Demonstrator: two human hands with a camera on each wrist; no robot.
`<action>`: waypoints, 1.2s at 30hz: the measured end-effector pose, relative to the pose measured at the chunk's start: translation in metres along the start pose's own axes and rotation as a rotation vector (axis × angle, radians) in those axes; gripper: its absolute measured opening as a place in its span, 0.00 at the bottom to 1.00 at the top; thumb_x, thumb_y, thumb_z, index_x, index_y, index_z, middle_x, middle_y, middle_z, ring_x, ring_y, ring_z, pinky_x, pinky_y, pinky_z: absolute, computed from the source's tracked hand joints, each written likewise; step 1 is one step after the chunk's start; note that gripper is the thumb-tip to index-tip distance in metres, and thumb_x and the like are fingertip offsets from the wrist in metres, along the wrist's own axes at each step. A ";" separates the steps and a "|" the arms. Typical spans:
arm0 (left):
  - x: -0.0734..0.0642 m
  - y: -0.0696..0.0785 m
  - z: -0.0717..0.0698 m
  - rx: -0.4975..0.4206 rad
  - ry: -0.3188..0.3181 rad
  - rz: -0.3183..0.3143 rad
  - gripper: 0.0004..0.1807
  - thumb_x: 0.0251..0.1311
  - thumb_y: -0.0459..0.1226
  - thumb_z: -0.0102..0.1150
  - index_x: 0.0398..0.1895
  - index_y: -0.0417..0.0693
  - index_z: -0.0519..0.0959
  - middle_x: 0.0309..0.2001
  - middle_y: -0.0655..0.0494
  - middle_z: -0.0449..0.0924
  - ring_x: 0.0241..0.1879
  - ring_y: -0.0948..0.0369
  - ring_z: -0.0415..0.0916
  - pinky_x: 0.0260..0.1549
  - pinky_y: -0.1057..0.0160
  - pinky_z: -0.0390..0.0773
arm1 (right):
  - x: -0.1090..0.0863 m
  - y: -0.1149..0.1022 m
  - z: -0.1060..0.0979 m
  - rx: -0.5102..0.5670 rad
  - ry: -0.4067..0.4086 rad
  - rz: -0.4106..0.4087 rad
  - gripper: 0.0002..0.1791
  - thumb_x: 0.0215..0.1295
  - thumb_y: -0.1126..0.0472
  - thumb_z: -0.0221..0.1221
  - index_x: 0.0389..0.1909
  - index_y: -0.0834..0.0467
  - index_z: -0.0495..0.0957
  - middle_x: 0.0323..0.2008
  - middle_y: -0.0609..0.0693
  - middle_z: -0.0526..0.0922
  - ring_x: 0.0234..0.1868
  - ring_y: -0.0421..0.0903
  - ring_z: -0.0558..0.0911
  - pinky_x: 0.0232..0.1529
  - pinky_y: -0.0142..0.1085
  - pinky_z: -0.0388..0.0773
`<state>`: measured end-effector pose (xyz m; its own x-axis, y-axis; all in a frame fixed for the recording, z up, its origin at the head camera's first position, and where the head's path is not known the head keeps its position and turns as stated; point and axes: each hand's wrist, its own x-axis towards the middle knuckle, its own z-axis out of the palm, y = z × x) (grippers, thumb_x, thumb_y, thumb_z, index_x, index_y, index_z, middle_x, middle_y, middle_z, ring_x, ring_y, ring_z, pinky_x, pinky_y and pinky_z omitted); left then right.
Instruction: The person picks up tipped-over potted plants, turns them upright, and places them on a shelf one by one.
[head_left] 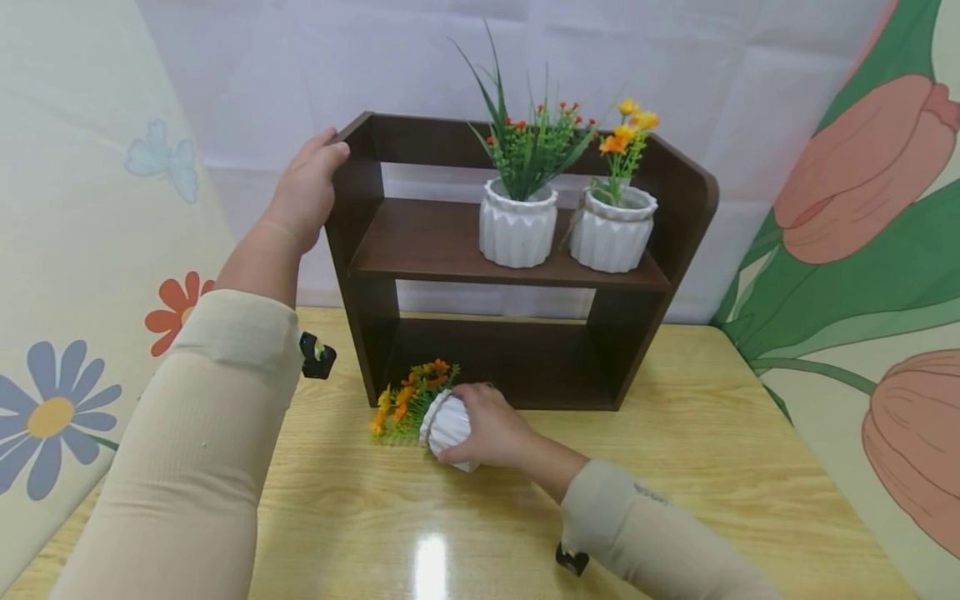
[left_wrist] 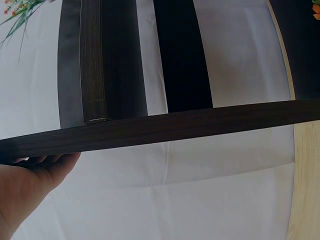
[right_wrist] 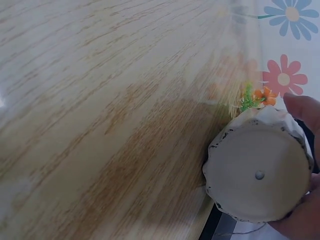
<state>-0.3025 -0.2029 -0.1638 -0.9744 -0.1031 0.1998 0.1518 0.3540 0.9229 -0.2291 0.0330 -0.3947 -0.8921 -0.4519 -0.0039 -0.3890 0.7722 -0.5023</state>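
My right hand grips a white fluted flowerpot with orange and yellow artificial flowers. The pot is tipped on its side, flowers pointing left, at the front of a dark brown two-tier shelf. In the right wrist view the pot's round base faces the camera, with fingers around its right side. My left hand rests against the outer face of the shelf's left side panel, near the top. Part of its fingers is hidden by the panel in the left wrist view.
On the upper tier stand a white pot with grassy leaves and red flowers, and another white pot with orange-yellow flowers. The shelf stands on a wood-grain table, with a white cloth behind and flower-printed panels at the sides.
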 end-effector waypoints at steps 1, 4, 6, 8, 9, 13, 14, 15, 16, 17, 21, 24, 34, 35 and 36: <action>0.000 0.000 0.000 -0.001 -0.001 -0.001 0.32 0.73 0.56 0.27 0.79 0.69 0.43 0.80 0.64 0.37 0.79 0.58 0.36 0.76 0.49 0.43 | 0.000 -0.001 0.000 -0.005 -0.001 0.002 0.52 0.42 0.44 0.76 0.69 0.55 0.64 0.61 0.56 0.73 0.60 0.52 0.71 0.55 0.45 0.75; 0.000 0.000 0.000 -0.005 0.000 -0.002 0.32 0.73 0.56 0.27 0.79 0.69 0.43 0.80 0.64 0.37 0.79 0.59 0.37 0.76 0.49 0.43 | 0.000 -0.002 0.000 -0.018 -0.006 0.008 0.52 0.42 0.44 0.76 0.69 0.55 0.64 0.61 0.56 0.73 0.60 0.53 0.71 0.55 0.46 0.75; 0.000 0.000 0.000 -0.005 0.001 -0.004 0.32 0.73 0.56 0.27 0.79 0.70 0.43 0.80 0.64 0.37 0.79 0.59 0.37 0.76 0.49 0.44 | 0.000 -0.002 0.001 -0.028 -0.009 0.012 0.53 0.42 0.44 0.76 0.69 0.55 0.63 0.62 0.56 0.72 0.61 0.53 0.71 0.56 0.46 0.75; 0.000 0.000 0.000 -0.003 0.002 -0.005 0.32 0.73 0.56 0.27 0.79 0.70 0.43 0.80 0.64 0.37 0.79 0.59 0.37 0.76 0.49 0.44 | 0.000 -0.002 0.001 -0.036 -0.009 0.014 0.53 0.41 0.44 0.76 0.69 0.55 0.63 0.62 0.55 0.72 0.62 0.53 0.71 0.57 0.46 0.75; -0.001 0.001 0.001 -0.003 0.003 -0.005 0.32 0.73 0.56 0.27 0.79 0.70 0.43 0.80 0.64 0.37 0.79 0.59 0.37 0.76 0.49 0.44 | 0.000 -0.002 0.002 -0.041 -0.007 0.014 0.53 0.41 0.44 0.77 0.69 0.55 0.63 0.62 0.55 0.72 0.62 0.53 0.71 0.57 0.46 0.75; -0.002 0.001 0.001 -0.001 0.004 -0.010 0.32 0.73 0.56 0.27 0.79 0.70 0.43 0.80 0.63 0.38 0.79 0.58 0.38 0.76 0.48 0.44 | 0.001 0.000 0.003 -0.058 0.000 0.011 0.53 0.41 0.45 0.77 0.69 0.55 0.63 0.63 0.55 0.72 0.62 0.53 0.71 0.58 0.46 0.74; -0.002 0.001 0.001 -0.002 0.004 -0.011 0.32 0.73 0.56 0.27 0.79 0.70 0.43 0.80 0.63 0.38 0.79 0.58 0.38 0.76 0.48 0.44 | 0.001 0.000 0.004 -0.057 0.001 0.009 0.53 0.41 0.46 0.76 0.69 0.55 0.62 0.63 0.55 0.72 0.63 0.53 0.70 0.59 0.47 0.74; -0.002 0.001 0.001 -0.002 0.003 -0.011 0.32 0.73 0.56 0.27 0.79 0.70 0.43 0.80 0.63 0.38 0.79 0.58 0.38 0.76 0.48 0.44 | 0.001 0.001 0.004 -0.055 0.002 0.008 0.52 0.42 0.46 0.76 0.69 0.55 0.62 0.63 0.55 0.71 0.63 0.53 0.70 0.59 0.47 0.74; -0.002 0.001 0.001 -0.001 0.004 -0.010 0.32 0.73 0.56 0.27 0.79 0.70 0.43 0.80 0.63 0.38 0.79 0.58 0.38 0.76 0.48 0.44 | 0.001 0.001 0.004 -0.051 0.004 0.007 0.52 0.42 0.46 0.76 0.69 0.55 0.62 0.64 0.56 0.71 0.64 0.54 0.70 0.60 0.47 0.73; -0.002 0.001 0.001 0.000 0.004 -0.009 0.32 0.73 0.56 0.27 0.79 0.70 0.43 0.80 0.63 0.38 0.79 0.58 0.38 0.76 0.48 0.44 | 0.000 0.001 0.004 -0.045 0.005 0.004 0.52 0.43 0.47 0.75 0.69 0.55 0.62 0.64 0.56 0.71 0.64 0.54 0.69 0.60 0.47 0.73; -0.002 0.001 0.000 0.012 0.005 -0.009 0.32 0.73 0.57 0.27 0.79 0.70 0.43 0.80 0.64 0.37 0.79 0.58 0.36 0.76 0.48 0.43 | 0.000 0.003 0.005 -0.022 0.017 -0.002 0.50 0.43 0.48 0.75 0.68 0.55 0.63 0.63 0.56 0.71 0.65 0.54 0.69 0.60 0.47 0.73; -0.002 0.001 0.000 0.017 0.005 -0.011 0.32 0.73 0.57 0.27 0.78 0.71 0.43 0.80 0.64 0.36 0.79 0.58 0.35 0.76 0.47 0.43 | 0.000 0.005 0.006 -0.007 0.020 0.004 0.50 0.43 0.48 0.74 0.68 0.55 0.63 0.63 0.55 0.71 0.64 0.54 0.69 0.59 0.47 0.74; -0.002 0.002 0.000 -0.003 0.008 -0.004 0.32 0.73 0.56 0.27 0.79 0.69 0.44 0.80 0.63 0.39 0.79 0.58 0.39 0.76 0.50 0.44 | 0.003 0.003 0.001 -0.031 -0.021 0.016 0.53 0.42 0.48 0.75 0.70 0.56 0.61 0.64 0.57 0.70 0.65 0.55 0.68 0.61 0.48 0.72; -0.002 0.002 0.000 0.000 0.009 -0.003 0.32 0.73 0.56 0.27 0.79 0.69 0.43 0.80 0.63 0.38 0.79 0.58 0.39 0.76 0.50 0.44 | 0.004 0.003 0.001 -0.037 -0.027 0.017 0.53 0.42 0.48 0.75 0.70 0.56 0.61 0.65 0.58 0.70 0.65 0.56 0.68 0.62 0.47 0.72; -0.002 0.001 0.000 0.001 0.009 -0.004 0.32 0.73 0.56 0.27 0.79 0.69 0.43 0.80 0.63 0.38 0.79 0.58 0.39 0.76 0.50 0.44 | 0.004 0.002 0.001 -0.043 -0.033 0.018 0.54 0.42 0.48 0.75 0.70 0.56 0.61 0.65 0.58 0.70 0.65 0.56 0.68 0.62 0.47 0.72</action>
<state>-0.3005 -0.2020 -0.1629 -0.9735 -0.1128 0.1990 0.1478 0.3542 0.9234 -0.2335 0.0327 -0.3965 -0.8912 -0.4518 -0.0409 -0.3836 0.7985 -0.4639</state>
